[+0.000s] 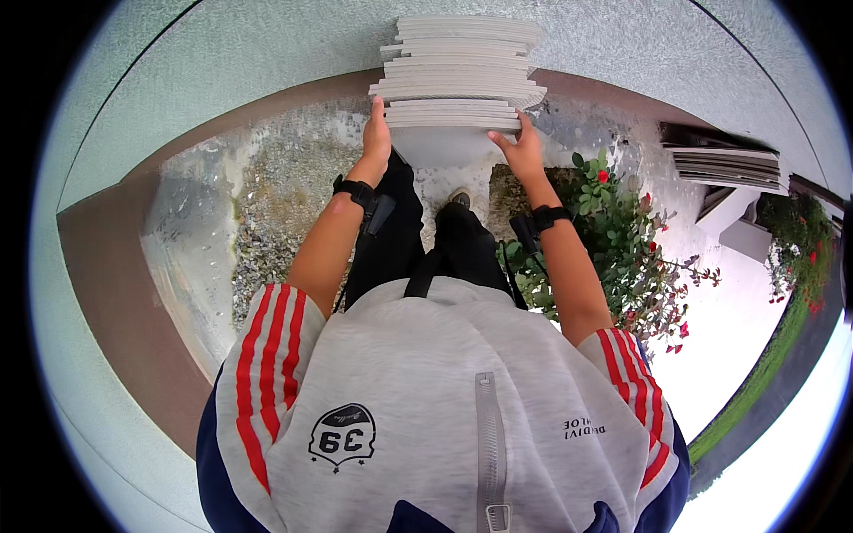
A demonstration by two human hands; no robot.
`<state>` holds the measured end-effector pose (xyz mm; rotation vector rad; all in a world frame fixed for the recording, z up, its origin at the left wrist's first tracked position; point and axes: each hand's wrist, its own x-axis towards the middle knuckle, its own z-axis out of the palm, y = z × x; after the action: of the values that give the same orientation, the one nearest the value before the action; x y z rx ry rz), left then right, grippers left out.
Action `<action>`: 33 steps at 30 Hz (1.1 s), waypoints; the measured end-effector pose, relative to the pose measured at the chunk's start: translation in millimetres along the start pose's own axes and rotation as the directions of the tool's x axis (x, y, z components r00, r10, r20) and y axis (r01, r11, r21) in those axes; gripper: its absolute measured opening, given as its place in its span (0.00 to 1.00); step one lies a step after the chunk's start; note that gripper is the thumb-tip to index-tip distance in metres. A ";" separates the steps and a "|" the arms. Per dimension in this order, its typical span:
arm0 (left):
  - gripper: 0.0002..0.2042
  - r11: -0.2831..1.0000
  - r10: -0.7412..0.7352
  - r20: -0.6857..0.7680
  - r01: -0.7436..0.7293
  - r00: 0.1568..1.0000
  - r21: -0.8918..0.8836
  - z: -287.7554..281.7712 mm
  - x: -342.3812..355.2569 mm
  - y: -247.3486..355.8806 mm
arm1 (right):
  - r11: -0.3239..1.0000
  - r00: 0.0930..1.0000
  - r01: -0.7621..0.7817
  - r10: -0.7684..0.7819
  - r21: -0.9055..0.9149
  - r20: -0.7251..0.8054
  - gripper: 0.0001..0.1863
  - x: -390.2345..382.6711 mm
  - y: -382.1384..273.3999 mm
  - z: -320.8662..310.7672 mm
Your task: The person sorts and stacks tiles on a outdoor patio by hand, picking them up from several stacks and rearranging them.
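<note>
The left hand [377,135] lay flat against the left end of a stack of pale grey slabs [458,71], fingers together and pointing up along its side, thumb tucked near the lowest slab. The right hand [520,147] pressed the stack's right lower corner, fingers spread, thumb reaching inward under the edge. The stack stood between and just beyond both hands, against a rough wall [267,44]. A red-flowered bush [622,240] grew just right of the right forearm.

Outdoors beside a house: rough-plastered wall [267,44], gravel strip [267,204] along its foot, red-flowered bush [622,240], lawn edge [764,364], pale tiles stacked [458,71] against the wall.
</note>
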<state>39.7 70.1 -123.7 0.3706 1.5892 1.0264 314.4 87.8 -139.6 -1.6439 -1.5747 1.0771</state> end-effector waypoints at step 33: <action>0.55 0.951 -0.119 0.266 0.187 0.957 -0.246 -23.6 6.4 10.0 | 0.994 0.995 -0.091 0.088 -0.062 -0.041 0.37 1.7 -36.4 4.1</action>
<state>13.4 70.6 -120.8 0.1769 1.2151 1.0162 293.0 92.8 -110.4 -1.7825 -1.5382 1.0433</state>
